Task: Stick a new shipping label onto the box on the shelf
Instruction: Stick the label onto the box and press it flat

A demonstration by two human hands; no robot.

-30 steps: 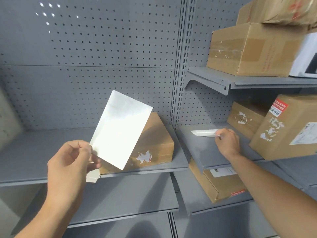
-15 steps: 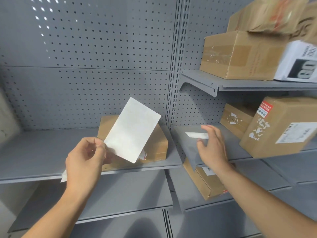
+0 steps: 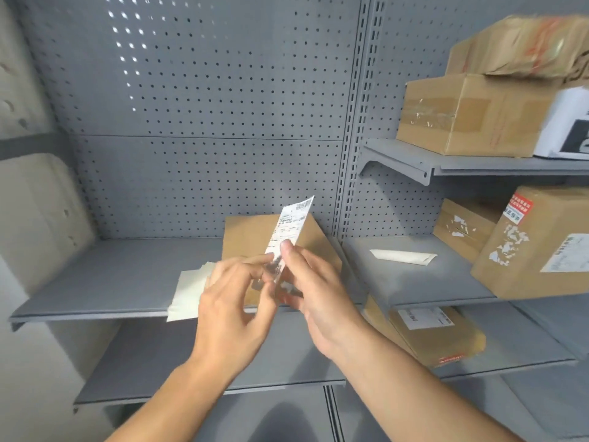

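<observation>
A white shipping label (image 3: 289,231) with a barcode and printed text stands nearly edge-on in front of a brown cardboard box (image 3: 245,237) on the grey middle shelf (image 3: 105,282). My left hand (image 3: 236,295) and my right hand (image 3: 315,282) both pinch the label's lower end, fingertips close together. A pale sheet of backing paper (image 3: 188,291) sticks out to the left behind my left hand, over the shelf's front edge. The box's front face is mostly hidden by my hands.
A white paper strip (image 3: 402,256) lies on the right-hand shelf (image 3: 424,282). Several cardboard boxes (image 3: 538,244) crowd that shelf, the one above (image 3: 471,113) and the one below (image 3: 436,336). Perforated grey back panels (image 3: 204,122) stand behind.
My right hand left the paper strip on the right shelf and came left to join my left hand on the label. The label turned, and its printed face now shows.
</observation>
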